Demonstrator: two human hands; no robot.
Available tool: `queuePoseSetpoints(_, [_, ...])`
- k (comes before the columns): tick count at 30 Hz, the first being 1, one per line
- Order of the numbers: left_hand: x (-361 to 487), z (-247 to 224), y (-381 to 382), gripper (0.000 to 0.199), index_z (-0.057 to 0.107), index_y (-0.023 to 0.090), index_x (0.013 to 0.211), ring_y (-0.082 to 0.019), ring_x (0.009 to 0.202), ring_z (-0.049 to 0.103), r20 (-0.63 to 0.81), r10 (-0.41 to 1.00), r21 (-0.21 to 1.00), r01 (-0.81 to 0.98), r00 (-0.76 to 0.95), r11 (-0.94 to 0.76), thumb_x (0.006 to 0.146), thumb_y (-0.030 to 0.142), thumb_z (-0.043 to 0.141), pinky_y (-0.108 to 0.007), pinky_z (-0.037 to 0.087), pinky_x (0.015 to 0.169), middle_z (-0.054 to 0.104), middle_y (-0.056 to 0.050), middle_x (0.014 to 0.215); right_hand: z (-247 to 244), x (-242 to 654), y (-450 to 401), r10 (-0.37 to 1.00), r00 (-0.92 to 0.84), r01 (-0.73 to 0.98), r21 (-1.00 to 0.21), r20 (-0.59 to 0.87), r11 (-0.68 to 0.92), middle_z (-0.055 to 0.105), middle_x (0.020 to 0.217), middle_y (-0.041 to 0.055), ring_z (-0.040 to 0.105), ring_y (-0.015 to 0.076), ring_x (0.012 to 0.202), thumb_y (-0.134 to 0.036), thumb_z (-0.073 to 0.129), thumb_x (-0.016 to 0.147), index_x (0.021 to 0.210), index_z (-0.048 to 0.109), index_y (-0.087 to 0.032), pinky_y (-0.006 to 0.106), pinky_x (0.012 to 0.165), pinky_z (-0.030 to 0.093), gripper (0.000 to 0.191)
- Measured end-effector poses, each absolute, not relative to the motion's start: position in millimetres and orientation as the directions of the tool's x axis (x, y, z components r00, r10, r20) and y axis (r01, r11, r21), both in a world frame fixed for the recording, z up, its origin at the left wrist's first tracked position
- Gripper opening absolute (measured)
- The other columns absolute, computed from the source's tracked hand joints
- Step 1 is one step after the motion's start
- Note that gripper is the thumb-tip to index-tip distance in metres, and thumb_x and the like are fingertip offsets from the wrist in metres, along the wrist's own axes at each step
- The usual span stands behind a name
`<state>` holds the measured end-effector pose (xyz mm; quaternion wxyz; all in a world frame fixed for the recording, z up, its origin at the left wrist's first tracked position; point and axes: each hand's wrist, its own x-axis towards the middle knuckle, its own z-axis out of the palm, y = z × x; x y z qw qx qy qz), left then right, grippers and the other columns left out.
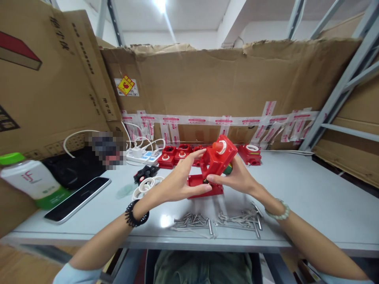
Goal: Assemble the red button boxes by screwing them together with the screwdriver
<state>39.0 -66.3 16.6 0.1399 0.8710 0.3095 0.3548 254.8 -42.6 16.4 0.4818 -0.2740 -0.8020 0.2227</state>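
Observation:
A red alarm-button housing [217, 157] with an orange-red knob and white ring is tilted above the table. My right hand [241, 175] grips its right side, thumb across the lower front. A green and yellow thing [227, 169], mostly hidden, shows by the right palm. My left hand [180, 177] is around the left side, fingertips at the housing's upper edge and thumb stretched over the red base [197, 192]. That base lies on the table under the housing. Nearer me lie loose short screws [192, 219] and longer metal pins or screws [239, 219].
Several red button units [166, 157] line the back, and another red housing [250, 154] stands right. White rings [146, 185], black parts [145, 173] and a power strip [145, 157] are left, beyond a phone [78, 199] and bottle [32, 181]. Cardboard [207, 83] walls the back.

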Motion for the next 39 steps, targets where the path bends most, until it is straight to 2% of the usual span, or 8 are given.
queuePoseSetpoints(6, [46, 5, -59, 0.086, 0.022, 0.028, 0.146, -0.029, 0.125, 0.050, 0.627, 0.605, 0.528, 0.304, 0.490, -0.793, 0.078, 0.038, 0.073, -0.045, 0.042, 0.105, 0.042, -0.012, 0.145, 9, 247, -45, 0.696, -0.402, 0.234, -0.668, 0.595, 0.706, 0.068, 0.105, 0.0070, 0.067, 0.0237, 0.094, -0.042, 0.080, 0.067, 0.127, 0.049, -0.021, 0.039, 0.081, 0.056, 0.071])
queuePoseSetpoints(9, [41, 0, -54, 0.085, 0.028, 0.028, 0.144, -0.028, 0.119, 0.054, 0.612, 0.615, 0.525, 0.326, 0.497, -0.786, 0.074, 0.035, 0.076, -0.045, 0.044, 0.103, 0.049, -0.011, 0.138, 8, 248, -44, 0.706, -0.460, 0.252, -0.684, 0.538, 0.685, 0.067, 0.107, 0.0071, 0.065, 0.0240, 0.096, -0.044, 0.078, 0.070, 0.123, 0.049, -0.021, 0.040, 0.082, 0.055, 0.065])
queuePoseSetpoints(16, [22, 2, -43, 0.086, 0.030, 0.029, 0.144, -0.030, 0.124, 0.050, 0.481, 0.678, 0.475, 0.485, 0.556, -0.735, 0.070, 0.029, 0.074, -0.048, 0.039, 0.106, 0.044, -0.011, 0.145, 10, 259, -34, 0.740, -0.285, 0.317, -0.669, 0.609, 0.673, 0.063, 0.117, 0.0114, 0.061, 0.0259, 0.109, -0.039, 0.084, 0.059, 0.129, 0.042, -0.022, 0.043, 0.093, 0.050, 0.083])
queuePoseSetpoints(18, [18, 4, -40, 0.085, 0.030, 0.029, 0.144, -0.031, 0.127, 0.047, 0.465, 0.690, 0.460, 0.514, 0.555, -0.724, 0.070, 0.029, 0.073, -0.050, 0.037, 0.107, 0.042, -0.011, 0.147, 10, 266, -30, 0.739, -0.267, 0.352, -0.651, 0.619, 0.673, 0.065, 0.111, 0.0105, 0.062, 0.0252, 0.106, -0.040, 0.082, 0.062, 0.128, 0.046, -0.021, 0.044, 0.094, 0.049, 0.077])
queuePoseSetpoints(22, [12, 5, -36, 0.086, 0.027, 0.030, 0.147, -0.032, 0.129, 0.044, 0.450, 0.693, 0.425, 0.547, 0.563, -0.721, 0.072, 0.029, 0.070, -0.051, 0.035, 0.108, 0.039, -0.011, 0.149, 11, 276, -26, 0.714, -0.325, 0.378, -0.607, 0.620, 0.699, 0.069, 0.104, 0.0081, 0.065, 0.0236, 0.099, -0.040, 0.076, 0.069, 0.118, 0.057, -0.021, 0.045, 0.092, 0.050, 0.056])
queuePoseSetpoints(28, [13, 2, -38, 0.084, 0.030, 0.034, 0.147, -0.035, 0.125, 0.045, 0.350, 0.703, 0.322, 0.625, 0.619, -0.711, 0.073, 0.031, 0.069, -0.059, 0.030, 0.107, 0.047, -0.010, 0.142, 12, 273, -31, 0.737, -0.440, 0.456, -0.579, 0.513, 0.676, 0.064, 0.125, 0.0110, 0.061, 0.0277, 0.114, -0.042, 0.078, 0.066, 0.124, 0.059, -0.022, 0.050, 0.099, 0.047, 0.065])
queuePoseSetpoints(32, [18, -3, -35, 0.085, 0.026, 0.032, 0.148, -0.033, 0.123, 0.046, 0.323, 0.694, 0.333, 0.609, 0.644, -0.720, 0.074, 0.028, 0.066, -0.056, 0.032, 0.105, 0.047, -0.010, 0.142, 9, 275, -28, 0.772, -0.452, 0.510, -0.581, 0.447, 0.635, 0.065, 0.125, 0.0113, 0.062, 0.0285, 0.113, -0.048, 0.078, 0.065, 0.125, 0.059, -0.020, 0.051, 0.099, 0.047, 0.069])
queuePoseSetpoints(39, [23, -9, -31, 0.085, 0.029, 0.030, 0.147, -0.039, 0.128, 0.041, 0.202, 0.746, 0.295, 0.687, 0.634, -0.664, 0.072, 0.028, 0.067, -0.066, 0.028, 0.103, 0.047, -0.014, 0.142, -2, 285, -15, 0.780, -0.528, 0.598, -0.506, 0.336, 0.622, 0.067, 0.118, 0.0106, 0.064, 0.0286, 0.103, -0.057, 0.076, 0.063, 0.120, 0.062, -0.021, 0.050, 0.090, 0.050, 0.069])
